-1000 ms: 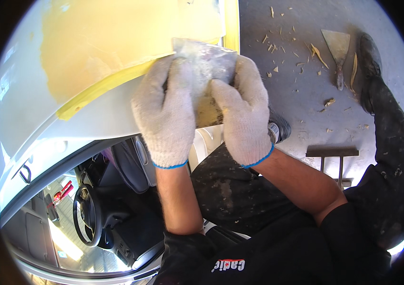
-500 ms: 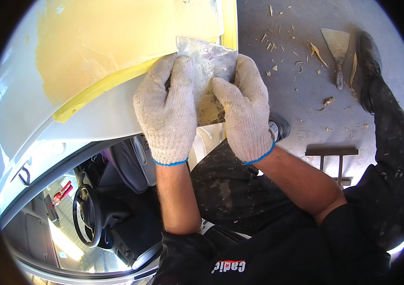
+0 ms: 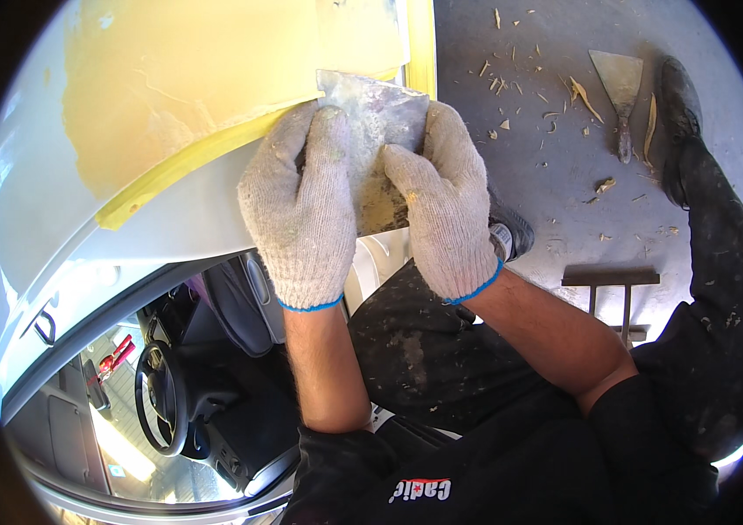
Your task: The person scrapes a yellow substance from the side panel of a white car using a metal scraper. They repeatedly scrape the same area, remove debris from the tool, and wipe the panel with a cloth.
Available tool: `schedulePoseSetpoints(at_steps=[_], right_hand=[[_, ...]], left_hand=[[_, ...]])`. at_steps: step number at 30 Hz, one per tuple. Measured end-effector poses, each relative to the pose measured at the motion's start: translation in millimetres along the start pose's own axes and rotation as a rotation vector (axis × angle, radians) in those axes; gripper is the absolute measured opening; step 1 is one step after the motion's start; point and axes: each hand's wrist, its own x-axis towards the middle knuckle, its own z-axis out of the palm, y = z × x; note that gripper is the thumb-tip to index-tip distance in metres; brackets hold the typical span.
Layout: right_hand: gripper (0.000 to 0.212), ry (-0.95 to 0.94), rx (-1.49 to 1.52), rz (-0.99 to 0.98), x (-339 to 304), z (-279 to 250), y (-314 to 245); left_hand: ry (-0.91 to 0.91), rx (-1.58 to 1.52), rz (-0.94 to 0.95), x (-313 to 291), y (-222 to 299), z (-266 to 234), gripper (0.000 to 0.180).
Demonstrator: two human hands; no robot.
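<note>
Both my hands wear knitted pale gloves with blue cuffs. My left hand and my right hand grip opposite sides of a thin, smeared metal filler spreader, thumbs on its near face and the other fingers mostly hidden behind. Its far edge lies over the lower border of the yellow filler on a white vehicle panel; whether it touches the surface I cannot tell. Yellow masking tape follows the panel's curved edge, and another tape strip runs along the right side.
To the right, a wide putty knife lies on the grey floor among scattered dried scraps. A dark metal stand is beside my leg. At lower left, the vehicle's cabin shows a steering wheel.
Both hands and the filler spreader have shifted slightly left and a little toward me. The grip stays the same.
</note>
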Motion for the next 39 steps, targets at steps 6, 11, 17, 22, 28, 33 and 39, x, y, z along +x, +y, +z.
schedulePoseSetpoints(at_steps=[6,11,17,22,28,33,39], right_hand=[[0.011,0.002,0.043,0.051,0.6,2.1,-4.3],[0.009,-0.002,0.011,0.02,0.1,1.8,-2.6],[0.01,-0.011,0.093,0.068,0.3,3.9,-8.1],[0.032,-0.048,0.134,0.148,-0.2,1.2,-11.3],[0.033,-0.056,0.209,0.159,1.5,1.8,-7.9],[0.023,-0.042,0.188,0.175,2.5,3.9,-9.4],[0.03,-0.058,0.124,0.175,1.2,3.0,-10.9]], left_hand=[[0.014,0.005,-0.019,-0.2,3.0,0.4,0.029],[0.032,-0.01,-0.022,1.2,-0.1,0.2,0.03],[0.026,0.028,-0.028,1.5,2.7,-1.4,0.028],[0.02,-0.014,-0.046,0.5,2.4,0.1,0.027],[0.003,-0.02,-0.029,-0.5,-1.1,-2.1,0.027],[0.003,0.027,0.006,0.8,-1.2,-3.1,0.027],[0.023,-0.036,-0.041,-1.5,0.9,-1.7,0.026]])
